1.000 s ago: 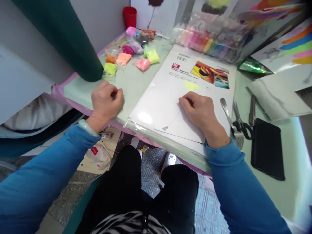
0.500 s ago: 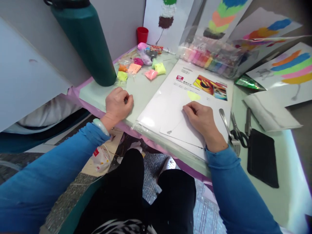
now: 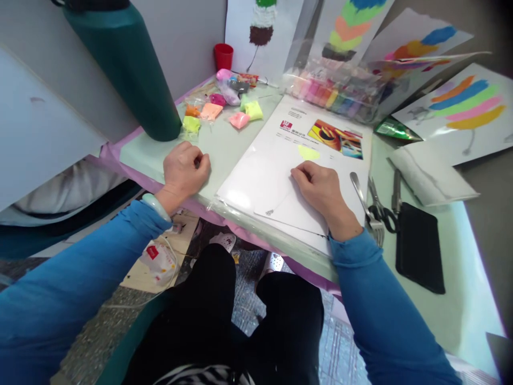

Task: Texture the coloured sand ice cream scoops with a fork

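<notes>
My left hand (image 3: 185, 170) is a loose fist resting on the pale green table cover near the front edge. Nothing shows between its fingers. My right hand (image 3: 318, 190) is also curled closed, its knuckles down on a white sheet of paper (image 3: 280, 198). A flat yellow clay patch (image 3: 308, 153) lies on that sheet just beyond my right fingers. At the sheet's near corner is a small grey pencil drawing (image 3: 270, 213) with a thin line. Under the sheet lies a printed paper pack (image 3: 296, 115). Small bags of coloured clay (image 3: 240, 120) lie beyond my left hand.
A tall green bottle (image 3: 132, 75) stands at the left, with a red cup (image 3: 223, 55) behind. Right of the paper lie a fork (image 3: 366, 206), scissors (image 3: 380, 208), a black phone-like slab (image 3: 420, 247) and a folded white cloth (image 3: 433, 172). Coloured pictures (image 3: 468, 115) lean at the back.
The whole view has shifted slightly, so the table things appear a little further left. Both hands keep their closed shape and their places on the table and paper.
</notes>
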Demonstrator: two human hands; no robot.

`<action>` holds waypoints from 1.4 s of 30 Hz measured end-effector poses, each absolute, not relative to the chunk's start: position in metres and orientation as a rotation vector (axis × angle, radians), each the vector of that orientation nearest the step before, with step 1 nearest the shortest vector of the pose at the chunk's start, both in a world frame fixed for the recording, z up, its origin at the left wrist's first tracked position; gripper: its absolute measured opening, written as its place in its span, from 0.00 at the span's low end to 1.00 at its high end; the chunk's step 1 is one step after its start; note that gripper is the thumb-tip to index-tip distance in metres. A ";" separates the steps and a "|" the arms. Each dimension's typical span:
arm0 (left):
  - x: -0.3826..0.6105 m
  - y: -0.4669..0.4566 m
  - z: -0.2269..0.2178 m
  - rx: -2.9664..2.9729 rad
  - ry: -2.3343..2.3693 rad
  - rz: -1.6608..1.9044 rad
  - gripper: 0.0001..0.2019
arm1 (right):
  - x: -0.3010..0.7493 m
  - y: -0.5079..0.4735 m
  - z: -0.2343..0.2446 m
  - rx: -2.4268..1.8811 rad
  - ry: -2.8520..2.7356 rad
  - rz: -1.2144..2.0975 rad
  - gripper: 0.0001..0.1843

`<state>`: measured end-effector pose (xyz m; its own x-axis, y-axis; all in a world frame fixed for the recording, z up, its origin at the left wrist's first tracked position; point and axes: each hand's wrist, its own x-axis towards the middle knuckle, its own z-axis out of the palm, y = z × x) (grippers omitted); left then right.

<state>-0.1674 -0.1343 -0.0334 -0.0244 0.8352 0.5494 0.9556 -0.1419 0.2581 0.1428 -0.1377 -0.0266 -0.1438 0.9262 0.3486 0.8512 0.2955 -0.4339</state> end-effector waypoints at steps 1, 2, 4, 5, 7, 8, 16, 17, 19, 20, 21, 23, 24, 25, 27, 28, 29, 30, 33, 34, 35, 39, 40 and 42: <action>-0.167 -0.134 -0.033 -2.043 -1.916 -0.897 0.12 | 0.143 -0.137 -0.027 -1.579 -2.018 0.176 0.14; -0.167 -0.134 -0.033 -2.039 -1.915 -0.895 0.12 | 0.143 -0.137 -0.027 -1.578 -2.018 0.176 0.14; -0.167 -0.134 -0.033 -2.049 -1.918 -0.901 0.12 | 0.144 -0.137 -0.028 -1.574 -2.015 0.176 0.14; -0.167 -0.134 -0.033 -2.056 -1.924 -0.906 0.12 | 0.144 -0.137 -0.029 -1.571 -2.015 0.175 0.14; -0.167 -0.134 -0.032 -2.062 -1.943 -0.914 0.12 | 0.144 -0.137 -0.029 -1.560 -2.020 0.168 0.14; -0.167 -0.134 -0.032 -2.061 -1.948 -0.911 0.12 | 0.144 -0.138 -0.029 -1.555 -2.024 0.165 0.14; -0.167 -0.134 -0.033 -2.066 -2.008 -0.972 0.13 | 0.143 -0.139 -0.025 -1.541 -2.030 0.206 0.13; -0.168 -0.134 -0.033 -2.084 -2.020 -0.992 0.13 | 0.143 -0.140 -0.024 -1.539 -2.029 0.212 0.13; -0.169 -0.135 -0.034 -2.120 -2.028 -1.043 0.13 | 0.143 -0.141 -0.024 -1.539 -2.026 0.221 0.13; -0.170 -0.135 -0.034 -2.136 -2.030 -1.070 0.14 | 0.143 -0.141 -0.023 -1.540 -2.024 0.223 0.13; -0.170 -0.135 -0.034 -2.147 -2.032 -1.093 0.14 | 0.143 -0.141 -0.023 -1.540 -2.023 0.225 0.13; -0.169 -0.135 -0.034 -2.155 -2.039 -1.121 0.14 | 0.144 -0.142 -0.023 -1.538 -2.022 0.229 0.13; -0.169 -0.136 -0.033 -2.155 -2.044 -1.125 0.14 | 0.144 -0.142 -0.024 -1.540 -2.020 0.232 0.13; -0.168 -0.136 -0.033 -2.153 -2.050 -1.122 0.14 | 0.144 -0.142 -0.024 -1.543 -2.018 0.236 0.13; -0.167 -0.136 -0.032 -2.144 -2.056 -1.103 0.14 | 0.144 -0.142 -0.024 -1.549 -2.014 0.245 0.13; -0.167 -0.136 -0.032 -2.139 -2.056 -1.088 0.14 | 0.144 -0.141 -0.024 -1.550 -2.014 0.248 0.13; -0.167 -0.136 -0.032 -2.133 -2.054 -1.069 0.14 | 0.144 -0.141 -0.024 -1.549 -2.014 0.249 0.13; -0.167 -0.136 -0.032 -2.126 -2.049 -1.048 0.14 | 0.144 -0.141 -0.024 -1.547 -2.014 0.248 0.13; -0.167 -0.136 -0.032 -2.111 -2.037 -0.993 0.15 | 0.144 -0.142 -0.024 -1.547 -2.021 0.238 0.13; -0.168 -0.136 -0.032 -2.112 -2.035 -0.986 0.15 | 0.144 -0.142 -0.024 -1.547 -2.023 0.236 0.13; -0.168 -0.136 -0.032 -2.111 -2.036 -0.986 0.15 | 0.144 -0.142 -0.024 -1.546 -2.026 0.234 0.12; -0.167 -0.135 -0.031 -2.111 -2.051 -1.003 0.15 | 0.144 -0.143 -0.023 -1.549 -2.032 0.234 0.12; -0.167 -0.135 -0.031 -2.115 -2.052 -1.002 0.16 | 0.144 -0.143 -0.023 -1.552 -2.031 0.236 0.12; -0.167 -0.135 -0.031 -2.124 -2.046 -0.989 0.17 | 0.144 -0.143 -0.022 -1.558 -2.028 0.241 0.12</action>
